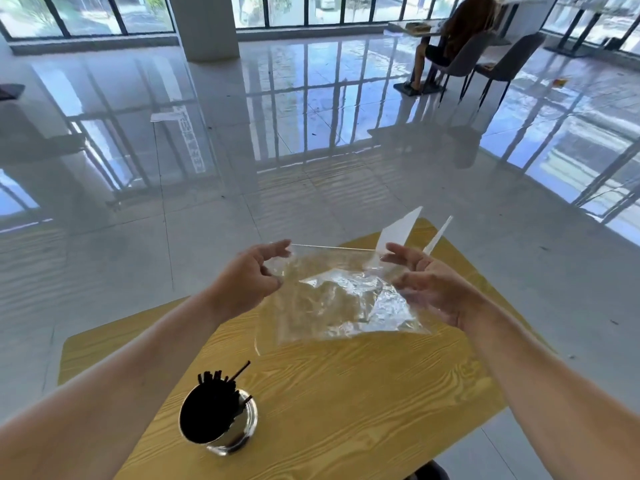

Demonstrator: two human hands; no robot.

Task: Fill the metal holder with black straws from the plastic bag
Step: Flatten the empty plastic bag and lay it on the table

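Observation:
A clear plastic bag (341,299) hangs stretched above the yellow wooden table (363,393). No straws show inside it. My left hand (247,277) pinches its upper left corner and my right hand (427,282) pinches the upper right corner, pulling the top edge taut between them. Two white flaps (398,233) stick up by my right hand. A shiny metal holder (220,424) stands upright at the table's near left, packed with black straws (216,396) whose tips poke above the rim.
The table stands on a glossy tiled floor. A white pillar (207,26) rises at the back left. At the far right a person (460,29) sits at another table with grey chairs (509,60).

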